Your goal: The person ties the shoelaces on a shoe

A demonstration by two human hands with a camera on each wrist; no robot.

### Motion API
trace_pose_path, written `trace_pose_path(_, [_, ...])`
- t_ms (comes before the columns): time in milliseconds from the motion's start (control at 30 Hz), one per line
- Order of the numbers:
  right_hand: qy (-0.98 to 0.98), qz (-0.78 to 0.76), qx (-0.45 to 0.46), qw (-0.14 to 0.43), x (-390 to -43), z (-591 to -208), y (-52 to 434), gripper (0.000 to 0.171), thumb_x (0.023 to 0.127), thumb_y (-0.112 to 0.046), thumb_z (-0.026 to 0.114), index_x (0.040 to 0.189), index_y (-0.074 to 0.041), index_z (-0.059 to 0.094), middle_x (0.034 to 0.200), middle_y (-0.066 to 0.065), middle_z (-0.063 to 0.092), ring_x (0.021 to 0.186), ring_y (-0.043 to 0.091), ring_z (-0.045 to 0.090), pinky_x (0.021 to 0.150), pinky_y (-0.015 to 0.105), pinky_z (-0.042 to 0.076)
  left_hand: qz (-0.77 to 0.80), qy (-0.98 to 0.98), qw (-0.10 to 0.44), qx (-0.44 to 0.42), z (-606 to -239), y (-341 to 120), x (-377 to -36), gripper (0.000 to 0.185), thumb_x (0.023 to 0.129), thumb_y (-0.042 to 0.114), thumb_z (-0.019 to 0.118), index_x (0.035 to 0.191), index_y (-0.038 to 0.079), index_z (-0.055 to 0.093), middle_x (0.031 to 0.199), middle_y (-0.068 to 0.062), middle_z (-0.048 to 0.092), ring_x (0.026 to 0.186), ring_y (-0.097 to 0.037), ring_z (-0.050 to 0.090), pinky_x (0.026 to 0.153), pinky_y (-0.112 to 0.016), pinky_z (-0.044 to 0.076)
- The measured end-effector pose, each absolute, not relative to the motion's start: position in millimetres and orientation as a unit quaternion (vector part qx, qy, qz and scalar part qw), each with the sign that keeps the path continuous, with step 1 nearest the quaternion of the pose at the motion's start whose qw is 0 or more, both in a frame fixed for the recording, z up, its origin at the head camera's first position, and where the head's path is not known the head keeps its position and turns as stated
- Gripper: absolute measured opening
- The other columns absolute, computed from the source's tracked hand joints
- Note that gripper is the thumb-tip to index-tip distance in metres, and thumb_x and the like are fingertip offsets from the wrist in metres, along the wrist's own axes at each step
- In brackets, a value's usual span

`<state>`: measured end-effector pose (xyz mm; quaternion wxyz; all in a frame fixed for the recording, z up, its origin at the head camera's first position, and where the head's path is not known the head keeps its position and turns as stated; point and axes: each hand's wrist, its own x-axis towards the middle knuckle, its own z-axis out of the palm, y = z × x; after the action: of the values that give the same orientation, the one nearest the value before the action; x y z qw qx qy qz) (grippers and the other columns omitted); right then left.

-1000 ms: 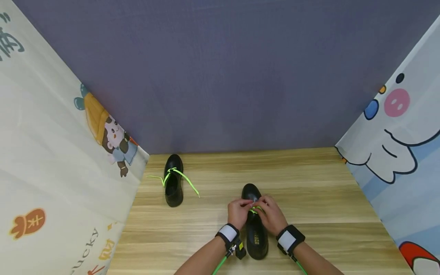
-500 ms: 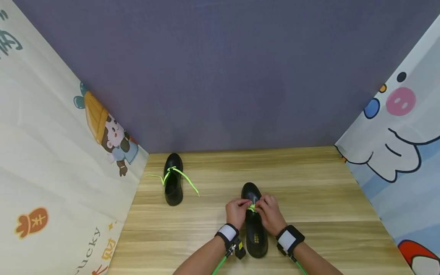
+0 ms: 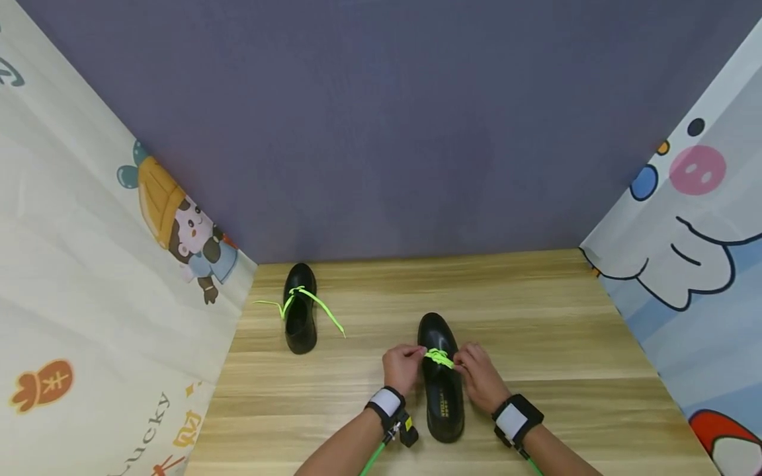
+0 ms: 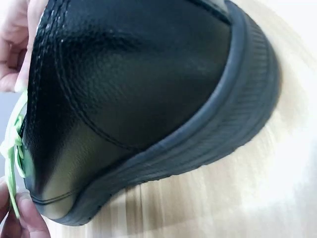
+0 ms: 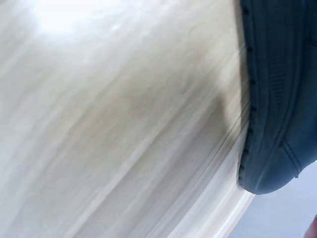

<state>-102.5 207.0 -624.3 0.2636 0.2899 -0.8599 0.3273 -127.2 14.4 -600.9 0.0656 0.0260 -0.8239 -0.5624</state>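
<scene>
A black leather shoe (image 3: 445, 413) stands on the wooden surface, toe pointing away, with a neon-green shoelace (image 3: 439, 357) knotted across its front. On the shoe's left side my left hand (image 3: 400, 367) pinches one part of the lace. Opposite it, my right hand (image 3: 482, 378) pinches the other side of the lace between thumb and fingers. Close up in the left wrist view, the lace (image 4: 12, 144) runs taut between the two hands' fingertips. The right wrist view shows the shoe's side and sole (image 5: 272, 94), with the lace hidden.
A second black shoe (image 3: 301, 334) stands at the back left, its green lace (image 3: 321, 306) tied once with loose ends spread out. A grey-blue panel (image 3: 417, 132) rises behind the wooden surface (image 3: 536, 317). Printed white cloths (image 3: 77, 251) flank both sides.
Both hands have moved apart, left hand leftward and right hand rightward, pulling the lace across the shoe. The knot, earlier largely covered by fingers, now shows. The second shoe stays put.
</scene>
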Motion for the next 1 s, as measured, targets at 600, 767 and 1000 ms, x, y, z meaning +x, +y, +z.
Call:
trace_pose_path(600, [-0.893,0.359,0.210,0.171,-91,-605,204,0.021,0.084,0.008,0.069,0.089,-0.007,0.055,0.081,-0.007,0.049,0.071,0.002,0.047,0.058,0.023,0.044,-0.623,-0.778,-0.079,-0.022,-606,-8,-134,0.014,0.087,0.001,0.067,0.094,-0.003,0.078,0.089,-0.011,0.075,0.075,-0.016,0.069,0.067,-0.026,0.055])
trace_pose_path(767, [-0.885,0.404,0.174,0.152,-91,-602,199,0.026,0.068,0.006,0.071,0.085,-0.010,0.058,0.074,-0.011,0.053,0.065,-0.004,0.048,0.054,0.017,0.043,-0.586,-0.804,-0.072,-0.066,-613,-13,-136,0.013,0.085,0.010,0.080,0.094,0.002,0.078,0.089,-0.006,0.075,0.075,-0.005,0.064,0.066,-0.021,0.052])
trace_pose_path(1000, [-0.869,0.394,0.219,0.205,-96,-605,204,0.016,0.072,0.004,0.068,0.085,-0.005,0.067,0.075,-0.003,0.058,0.065,0.002,0.054,0.057,0.011,0.043,-0.547,-0.832,-0.025,-0.088,-615,-11,-137,0.008,0.082,0.013,0.082,0.086,0.006,0.079,0.082,-0.002,0.075,0.072,-0.004,0.064,0.064,-0.022,0.052])
